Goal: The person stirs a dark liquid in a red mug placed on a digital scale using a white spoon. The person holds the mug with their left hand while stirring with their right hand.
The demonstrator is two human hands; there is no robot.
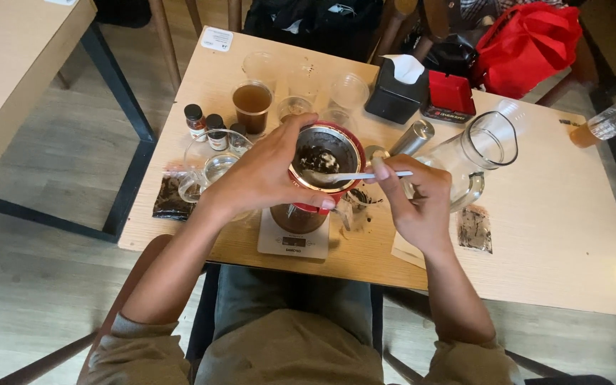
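we note the left hand (265, 175) clasping the red dripper (326, 167) on the white scale (286, 242). right hand (415, 199) pinches a spoon (354, 175) in wet grounds. brewing appears underway, dark liquid collected below; stirring unfinished.

- Floor (44, 285) is grey-brown wood-look planks, kinda washed out, running pretty much everywhere around the furniture.
- Main table (572, 242) has a light wooden top, sits at a slight angle in the shot.
- Second table (16, 78) off to the upper left, same pale wood, on a chunky black metal frame (119, 93).
- Wooden chair legs (165, 36) poke in along the top edge behind the main table.
- Light is soft and even, no harsh shadows, can't tell where it's coming from.
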